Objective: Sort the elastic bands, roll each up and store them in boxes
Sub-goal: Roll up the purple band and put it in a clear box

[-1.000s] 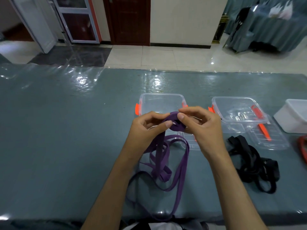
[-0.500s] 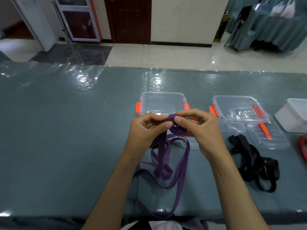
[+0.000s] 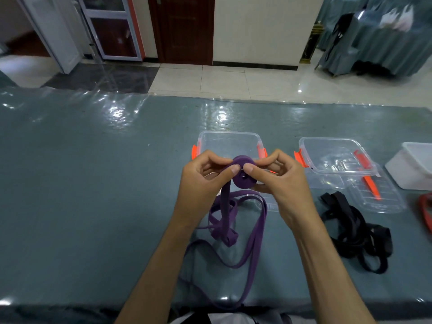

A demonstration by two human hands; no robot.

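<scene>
A purple elastic band [image 3: 243,176] is partly wound into a flat roll held above the table. My left hand [image 3: 205,181] pinches the roll's left side and the strap feeding into it. My right hand [image 3: 280,181] pinches the roll's right side with thumb and fingers. The loose purple strap trails down across the table toward its near edge. Behind my hands stands a clear box [image 3: 230,142] with orange clips. A second clear box [image 3: 334,155] sits to the right on its lid. A tangled black band [image 3: 350,232] lies at the right.
A white box [image 3: 416,167] stands at the far right edge, with a red band [image 3: 425,211] just in front of it. The grey-green table [image 3: 81,183] has a shiny plastic cover. Tiled floor and doors lie beyond the far edge.
The purple roll has grown a little thicker as both hands keep turning it. The loose strap on the table has shortened and shifted slightly.
</scene>
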